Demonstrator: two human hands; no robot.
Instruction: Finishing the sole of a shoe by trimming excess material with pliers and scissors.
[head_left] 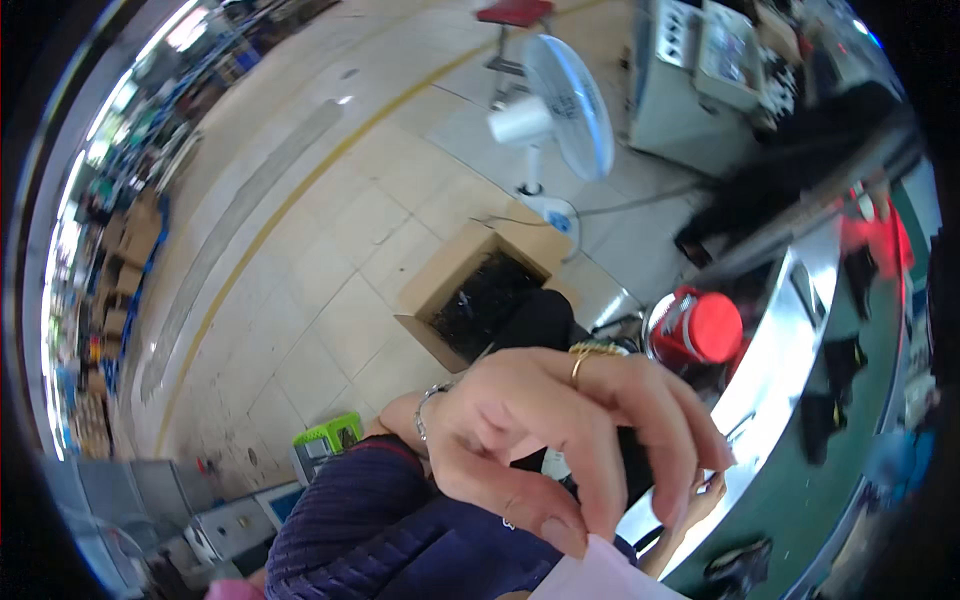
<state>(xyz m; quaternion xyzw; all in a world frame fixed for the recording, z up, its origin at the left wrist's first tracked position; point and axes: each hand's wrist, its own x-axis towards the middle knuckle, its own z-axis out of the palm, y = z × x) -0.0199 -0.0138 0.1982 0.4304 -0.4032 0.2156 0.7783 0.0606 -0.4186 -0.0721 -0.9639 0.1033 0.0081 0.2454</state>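
My left hand (560, 425) is raised close in the middle, a bracelet on its wrist and a gold ring on one finger. Its thumb and index finger pinch the edge of a pale pink, thin sheet-like piece (600, 575) at the bottom rim; whether it is cloth or paper I cannot tell. The other fingers curl loosely. Behind it, beside the shiny metal bench edge (770, 420), part of my right hand (705, 500) shows. Most of its fingers are hidden, and what it holds, if anything, does not show.
An opened cardboard box (420, 290) of black pieces stands on the floor, with a white fan (530, 120) beyond. A red-lidded container (712, 328) is near the bench. Several black parts (845, 365) lie on the green surface (850, 480) at right. A green stool (330, 433) stands left.
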